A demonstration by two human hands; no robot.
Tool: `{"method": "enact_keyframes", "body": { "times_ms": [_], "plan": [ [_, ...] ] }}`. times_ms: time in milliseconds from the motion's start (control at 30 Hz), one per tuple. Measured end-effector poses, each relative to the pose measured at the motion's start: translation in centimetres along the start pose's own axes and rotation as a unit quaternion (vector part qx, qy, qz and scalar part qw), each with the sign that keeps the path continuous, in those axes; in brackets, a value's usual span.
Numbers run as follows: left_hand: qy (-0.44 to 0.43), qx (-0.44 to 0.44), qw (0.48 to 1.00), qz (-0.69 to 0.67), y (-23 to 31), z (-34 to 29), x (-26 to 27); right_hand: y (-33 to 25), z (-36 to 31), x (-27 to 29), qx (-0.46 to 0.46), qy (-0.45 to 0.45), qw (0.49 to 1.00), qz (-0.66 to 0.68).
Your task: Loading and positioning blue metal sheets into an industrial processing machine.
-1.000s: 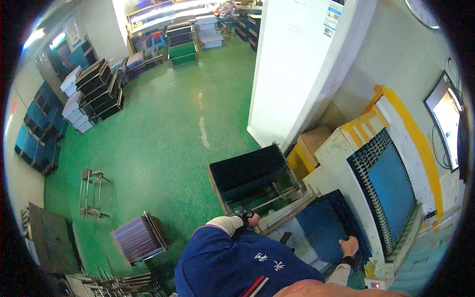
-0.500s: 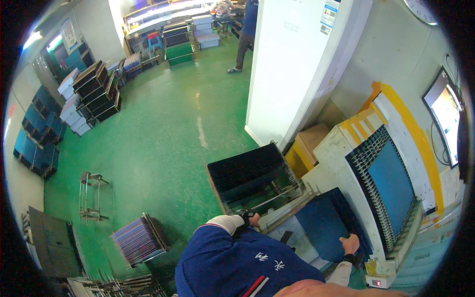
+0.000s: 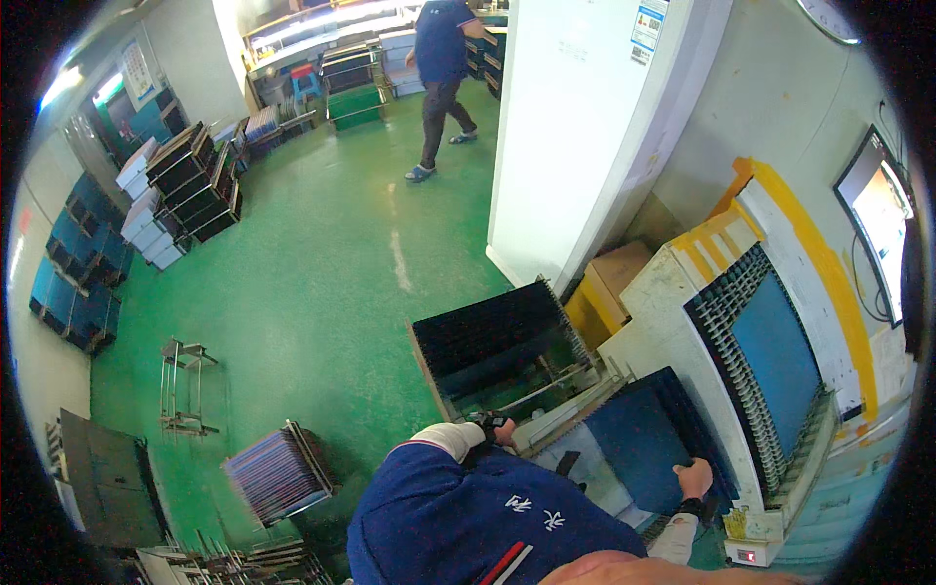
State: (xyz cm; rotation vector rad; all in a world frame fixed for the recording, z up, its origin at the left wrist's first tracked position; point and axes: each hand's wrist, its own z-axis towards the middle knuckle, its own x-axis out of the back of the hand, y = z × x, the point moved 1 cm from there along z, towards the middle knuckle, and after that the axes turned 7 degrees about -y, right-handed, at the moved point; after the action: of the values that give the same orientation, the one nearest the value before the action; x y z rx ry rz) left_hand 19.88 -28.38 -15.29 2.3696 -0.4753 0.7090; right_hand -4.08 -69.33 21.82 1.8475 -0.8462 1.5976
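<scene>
Beside the panel rack [image 3: 426, 366], the left hand [image 3: 504, 432] shows no clear grip. Rightward, a dark blue sheet [image 3: 632, 441] lies under the curled right hand [image 3: 694, 478], whether pinched I cannot tell, near the roller machine [image 3: 639, 317].

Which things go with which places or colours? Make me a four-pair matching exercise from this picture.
Column one:
1. Right hand
2. Co-worker
3. Cardboard box
4. Screen

Column two:
A. Brown
B. Lit, at the far right
C. By the dark blue sheet's edge
D. Upright on the green floor, feet apart

Pairs: 1-C, 2-D, 3-A, 4-B
</scene>
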Motion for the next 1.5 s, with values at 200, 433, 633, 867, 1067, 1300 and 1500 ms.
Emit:
{"method": "enact_keyframes", "body": {
  "times_ms": [200,433,633,867,1067,1300,1500],
  "plan": [
    [-0.008,-0.002,1.000,0.001,0.0,-0.2,0.2,-0.8,-0.5,1.0,-0.002,0.008,1.000,0.000],
    [-0.012,-0.004,1.000,0.002,0.1,0.0,0.5,-0.8,-0.2,1.2,-0.032,-0.041,0.999,0.012],
    [-0.016,0.000,1.000,0.003,0.1,0.0,0.7,-0.2,0.0,0.4,0.000,0.013,1.000,0.009],
    [-0.022,0.000,1.000,0.004,0.3,0.3,0.6,-1.1,-0.8,1.6,0.003,0.021,1.000,0.012],
    [-0.025,0.003,1.000,0.006,0.3,0.4,0.4,-1.0,-0.4,1.5,-0.004,0.000,1.000,0.012],
    [-0.040,0.004,0.999,0.016,0.2,0.8,0.4,-0.6,-0.4,0.9,-0.002,0.022,1.000,0.006],
    [-0.029,0.006,1.000,0.002,0.4,0.4,0.4,-1.4,-0.9,1.8,-0.009,0.008,1.000,0.005]
  ]
}}
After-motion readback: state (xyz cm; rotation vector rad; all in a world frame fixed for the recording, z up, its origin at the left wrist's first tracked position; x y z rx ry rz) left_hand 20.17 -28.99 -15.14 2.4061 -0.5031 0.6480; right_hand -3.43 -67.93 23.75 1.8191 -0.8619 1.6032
